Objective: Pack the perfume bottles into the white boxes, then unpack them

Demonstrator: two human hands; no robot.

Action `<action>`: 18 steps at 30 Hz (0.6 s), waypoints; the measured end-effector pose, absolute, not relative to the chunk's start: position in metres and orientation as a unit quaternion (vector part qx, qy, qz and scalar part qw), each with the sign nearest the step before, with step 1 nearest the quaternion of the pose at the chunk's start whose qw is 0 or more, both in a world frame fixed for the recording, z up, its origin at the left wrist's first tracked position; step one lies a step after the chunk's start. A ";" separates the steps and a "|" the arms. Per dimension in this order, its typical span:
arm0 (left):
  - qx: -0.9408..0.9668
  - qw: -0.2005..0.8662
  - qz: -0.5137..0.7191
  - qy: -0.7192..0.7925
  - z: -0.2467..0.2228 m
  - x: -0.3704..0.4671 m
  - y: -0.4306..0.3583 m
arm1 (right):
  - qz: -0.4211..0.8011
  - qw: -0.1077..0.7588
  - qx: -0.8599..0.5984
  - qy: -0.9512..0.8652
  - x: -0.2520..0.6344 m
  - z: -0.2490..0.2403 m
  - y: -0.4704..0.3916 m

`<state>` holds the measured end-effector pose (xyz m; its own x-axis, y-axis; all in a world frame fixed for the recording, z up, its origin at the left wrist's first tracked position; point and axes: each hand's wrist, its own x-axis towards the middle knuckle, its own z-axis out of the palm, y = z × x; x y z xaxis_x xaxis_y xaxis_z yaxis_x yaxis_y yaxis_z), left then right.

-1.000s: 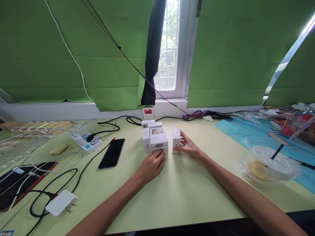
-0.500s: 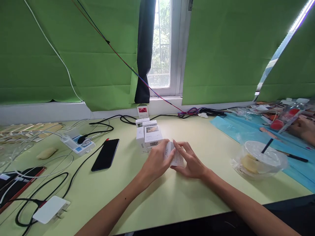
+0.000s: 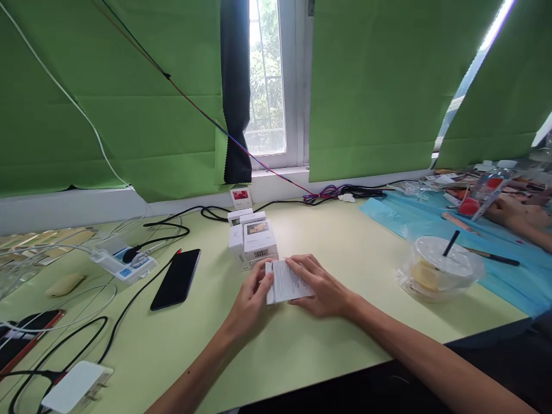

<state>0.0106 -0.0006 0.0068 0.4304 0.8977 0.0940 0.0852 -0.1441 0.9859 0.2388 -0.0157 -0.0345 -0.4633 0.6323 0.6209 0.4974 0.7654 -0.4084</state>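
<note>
Between my hands is a small white box [image 3: 288,282] with fine printed text, held low over the pale green table. My left hand [image 3: 255,290] grips its left end, thumb on the end flap area. The fingers of my right hand [image 3: 319,287] wrap over its right end and upper edge. Just beyond it stand several similar white boxes [image 3: 259,236] in a cluster, one showing a picture and a barcode. Another small box with a red picture [image 3: 240,198] leans at the wall behind them.
To the left lie a black phone [image 3: 176,279], a power strip [image 3: 123,261], a white charger [image 3: 78,386] and loose cables. At right stand a lidded plastic cup with a straw [image 3: 442,264] and a blue sheet [image 3: 397,215]. Another person's hand [image 3: 517,210] is at the far right.
The box in my hands has turned from a tilted, more upright pose to lying broadside. My left hand has shifted to its left end. The view has swung slightly right.
</note>
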 end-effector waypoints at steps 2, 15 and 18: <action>0.647 0.551 0.373 0.372 0.006 0.006 0.002 | 0.104 0.401 -0.341 -0.844 0.244 -0.036 -0.015; 0.762 0.352 0.325 0.435 0.011 -0.003 -0.007 | 0.143 0.361 -0.354 -0.851 0.250 -0.034 -0.016; 0.708 0.473 0.262 0.454 0.017 -0.002 -0.004 | 0.133 0.354 -0.355 -0.855 0.249 -0.034 -0.018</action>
<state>-0.0018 -0.0037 0.0169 0.4494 0.8915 -0.0577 0.3952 -0.1404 0.9078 0.2485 -0.0182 -0.0339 -0.4971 0.7018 0.5103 0.5135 0.7120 -0.4790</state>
